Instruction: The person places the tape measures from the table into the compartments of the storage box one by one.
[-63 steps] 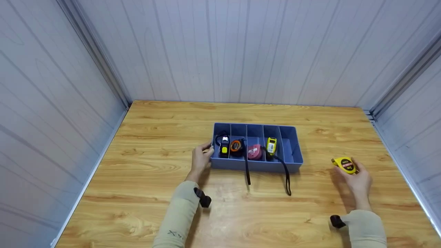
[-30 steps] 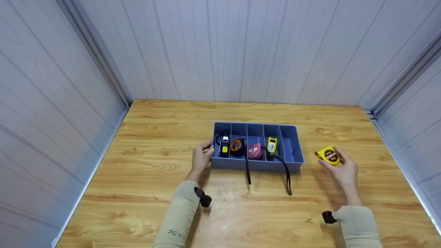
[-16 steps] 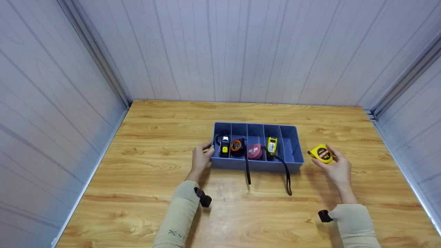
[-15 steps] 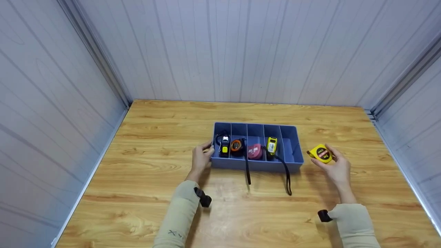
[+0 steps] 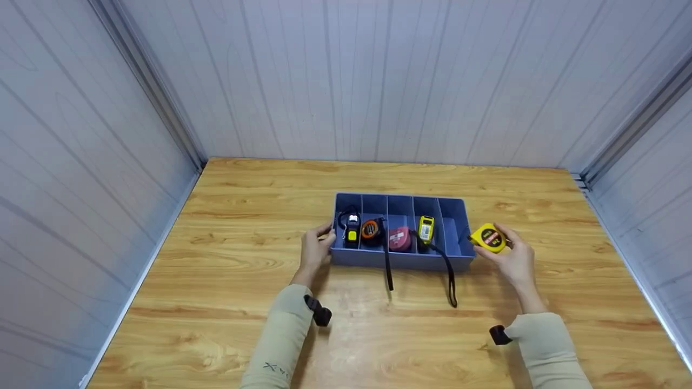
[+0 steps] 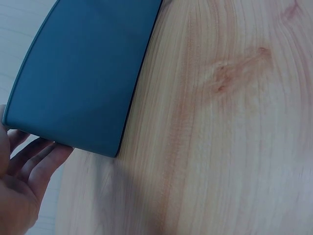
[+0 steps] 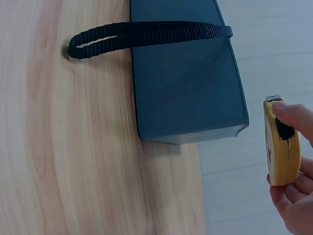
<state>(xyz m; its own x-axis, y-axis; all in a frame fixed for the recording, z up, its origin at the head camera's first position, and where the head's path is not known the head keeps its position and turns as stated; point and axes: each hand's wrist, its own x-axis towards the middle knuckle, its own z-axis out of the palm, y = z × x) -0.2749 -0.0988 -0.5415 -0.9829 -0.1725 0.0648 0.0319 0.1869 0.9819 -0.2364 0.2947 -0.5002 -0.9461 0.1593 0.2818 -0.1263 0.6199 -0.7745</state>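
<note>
A blue tray with five-slot dividers point(image 5: 403, 260) lies on the wooden table. My left hand point(image 5: 315, 247) grips its left end, thumb at the rim and fingers against the end wall point(image 6: 68, 117). Between thumb and fingers, my right hand point(image 5: 511, 259) holds a yellow tape measure point(image 5: 488, 237) with a dark round label, just off the tray's right end. From left to right, the compartments hold a black-and-yellow tape measure point(image 5: 352, 231), an orange-and-black one point(image 5: 371, 229), a dark pink one point(image 5: 400, 239) and a slim yellow one point(image 5: 426, 229). The rightmost compartment point(image 5: 457, 237) holds nothing.
Two black straps hang over the tray's front wall, a short strap point(image 5: 388, 265) and a looped strap point(image 5: 451, 281). Pale panelled walls point(image 5: 378, 81) enclose the wooden tabletop point(image 5: 243, 216) at the back and both sides.
My right hand has carried the yellow tape measure leftward and slightly farther from me, up to the tray's right end. The left hand and the tray have stayed in place.
</note>
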